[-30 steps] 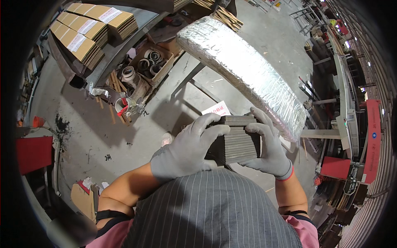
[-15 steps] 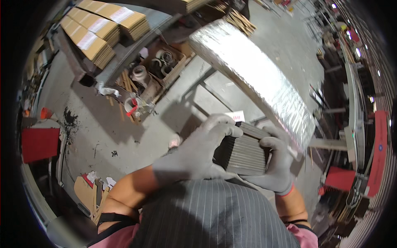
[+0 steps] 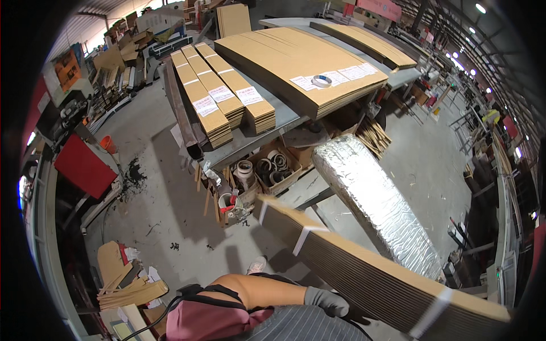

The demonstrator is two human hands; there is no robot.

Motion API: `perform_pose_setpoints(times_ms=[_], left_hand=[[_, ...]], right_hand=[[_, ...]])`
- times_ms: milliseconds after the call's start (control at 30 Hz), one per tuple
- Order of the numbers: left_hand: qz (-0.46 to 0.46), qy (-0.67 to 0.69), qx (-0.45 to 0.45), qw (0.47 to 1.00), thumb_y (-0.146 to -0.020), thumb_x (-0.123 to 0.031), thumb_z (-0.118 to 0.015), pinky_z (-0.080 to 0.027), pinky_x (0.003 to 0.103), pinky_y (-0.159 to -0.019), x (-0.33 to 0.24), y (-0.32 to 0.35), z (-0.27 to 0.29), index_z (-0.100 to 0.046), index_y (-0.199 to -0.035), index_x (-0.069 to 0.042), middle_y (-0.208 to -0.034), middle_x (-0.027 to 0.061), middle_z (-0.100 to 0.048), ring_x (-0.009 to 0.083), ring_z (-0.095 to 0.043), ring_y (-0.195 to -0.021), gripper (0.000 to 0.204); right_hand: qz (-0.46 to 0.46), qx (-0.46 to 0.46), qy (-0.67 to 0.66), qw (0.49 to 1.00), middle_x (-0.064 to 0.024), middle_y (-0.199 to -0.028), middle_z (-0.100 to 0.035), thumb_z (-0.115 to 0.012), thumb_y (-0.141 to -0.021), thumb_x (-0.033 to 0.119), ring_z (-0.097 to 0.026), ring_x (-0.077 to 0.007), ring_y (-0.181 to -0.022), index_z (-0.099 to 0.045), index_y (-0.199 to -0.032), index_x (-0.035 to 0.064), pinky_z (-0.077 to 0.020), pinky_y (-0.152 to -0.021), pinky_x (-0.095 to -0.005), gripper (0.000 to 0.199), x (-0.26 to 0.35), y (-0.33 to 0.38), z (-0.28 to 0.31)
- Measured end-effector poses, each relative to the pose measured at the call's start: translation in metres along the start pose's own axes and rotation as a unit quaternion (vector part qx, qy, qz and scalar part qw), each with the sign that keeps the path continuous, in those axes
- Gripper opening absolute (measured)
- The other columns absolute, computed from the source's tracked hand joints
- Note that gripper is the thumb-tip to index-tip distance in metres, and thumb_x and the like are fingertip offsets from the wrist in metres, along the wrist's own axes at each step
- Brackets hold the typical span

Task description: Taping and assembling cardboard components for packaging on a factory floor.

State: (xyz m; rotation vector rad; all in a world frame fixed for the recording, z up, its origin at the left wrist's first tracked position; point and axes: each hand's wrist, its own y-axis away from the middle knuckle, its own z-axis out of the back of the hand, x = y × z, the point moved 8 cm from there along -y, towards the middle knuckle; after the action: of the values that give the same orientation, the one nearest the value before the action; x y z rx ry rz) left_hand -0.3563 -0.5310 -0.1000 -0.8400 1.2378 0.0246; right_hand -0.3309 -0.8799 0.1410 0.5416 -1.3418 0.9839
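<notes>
I am seeing my gloved left hand [image 3: 327, 301] gripping the near edge of the strapped cardboard bundle [image 3: 375, 273], which is slanting across my front; my right hand is hidden. One-handed, it risks sagging and slipping.

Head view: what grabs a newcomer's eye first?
The long strapped bundle of flat cardboard cutting diagonally across the lower right, with the gloved left hand under its near side; the right hand is not in view. Next, the shiny silver foil-wrapped duct lying just behind it. Further back, the metal table stacked with labelled cardboard bundles and broad cardboard sheets.
</notes>
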Motion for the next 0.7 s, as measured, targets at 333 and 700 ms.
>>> perform_pose_setpoints(times_ms=[333, 700], left_hand=[[-0.110, 0.391, -0.295, 0.865, -0.091, -0.058, -0.048, -0.033, 0.043, -0.111, -0.130, -0.059, 0.165, -0.030, -0.147, -0.012, -0.147, 0.0083, -0.039, 0.0244, -0.037, -0.135, 0.074], [-0.157, 0.172, -0.640, 0.732, -0.092, -0.063, -0.044, -0.044, 0.042, -0.102, -0.280, 0.122, 0.497, -0.046, -0.137, -0.009, -0.132, 0.0132, -0.054, 0.0271, -0.053, -0.120, 0.070]], right_hand=[[-0.274, 0.228, -0.002, 0.934, -0.0179, -0.124, -0.053, -0.087, -0.056, 0.030, -0.054, -0.0264, -0.115, -0.045, -0.126, -0.0008, -0.0460, -0.095, -0.0381, 0.088, -0.130, 0.058, -0.051], [-0.231, 0.676, -0.049, 0.698, -0.0173, -0.130, -0.055, -0.085, -0.056, 0.030, -0.057, -0.0242, -0.117, -0.042, -0.135, -0.0027, -0.0469, -0.096, -0.0361, 0.096, -0.060, 0.088, -0.409]])
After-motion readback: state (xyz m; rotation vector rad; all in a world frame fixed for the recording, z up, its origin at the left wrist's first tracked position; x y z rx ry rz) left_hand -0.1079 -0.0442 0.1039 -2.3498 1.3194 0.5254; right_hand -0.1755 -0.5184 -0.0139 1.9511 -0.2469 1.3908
